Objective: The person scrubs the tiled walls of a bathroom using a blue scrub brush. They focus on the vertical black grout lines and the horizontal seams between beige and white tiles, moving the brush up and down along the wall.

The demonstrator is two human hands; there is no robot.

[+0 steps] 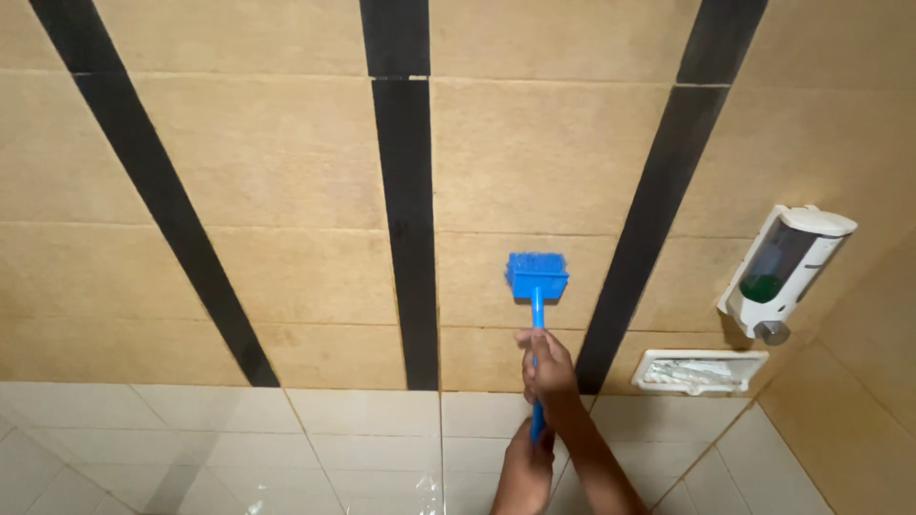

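While the tan tiled wall (286, 191) with its black stripes fills our view, we press the blue brush (537, 277) flat against it between two stripes, just above the white floor's (286, 439) edge; our right hand (549, 367) clasps the handle mid-length, our left hand (525, 467) its end; scrubbing seems underway; the next stroke calls for steady pressure, clear of the soap dispenser (787, 272) and soap dish (701, 372).

blue brush (537, 277), tan wall tiles (286, 181), black stripes (408, 219)

Both the right hand (549, 367) and left hand (527, 463) grip a blue brush (536, 277) against the tiled wall (286, 191).
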